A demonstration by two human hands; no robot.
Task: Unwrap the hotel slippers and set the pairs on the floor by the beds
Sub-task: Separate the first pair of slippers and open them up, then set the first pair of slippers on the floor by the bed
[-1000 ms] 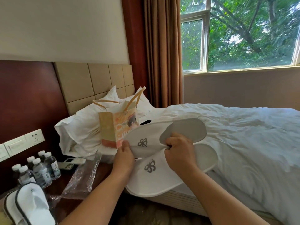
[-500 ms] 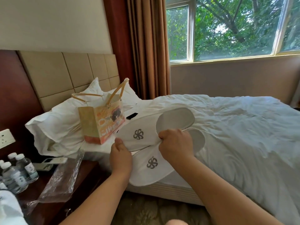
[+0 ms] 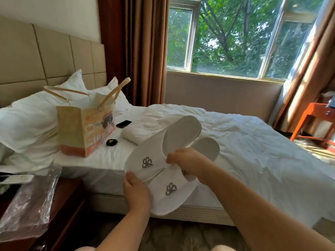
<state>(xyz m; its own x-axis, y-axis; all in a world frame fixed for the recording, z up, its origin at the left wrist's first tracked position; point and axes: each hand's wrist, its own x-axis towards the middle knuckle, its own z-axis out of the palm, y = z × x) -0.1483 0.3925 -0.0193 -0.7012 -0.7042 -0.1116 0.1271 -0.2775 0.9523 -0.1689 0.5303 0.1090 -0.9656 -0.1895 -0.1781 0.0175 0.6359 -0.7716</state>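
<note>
1. Slippers (image 3: 163, 160), both white with grey logos, are up in the air over the near edge of the bed (image 3: 253, 142).
2. Left hand (image 3: 136, 189) has its grip clenched on the toe ends.
3. Right hand (image 3: 188, 162) pinches the upper slipper's strap.
4. Empty plastic wrapper (image 3: 30, 201) lies on the bench (image 3: 68, 200) at left.

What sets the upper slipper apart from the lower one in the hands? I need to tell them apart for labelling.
The upper slipper lies higher and further left, over the lower slipper, which shows mostly its toe cover. The upper slipper shows its whole insole; the lower slipper's heel only peeks out behind. The right hand pinches the upper slipper's strap edge, while the left hand holds the lower slipper's edge. Both are white, unwrapped, with the same grey swirl logo.
</note>
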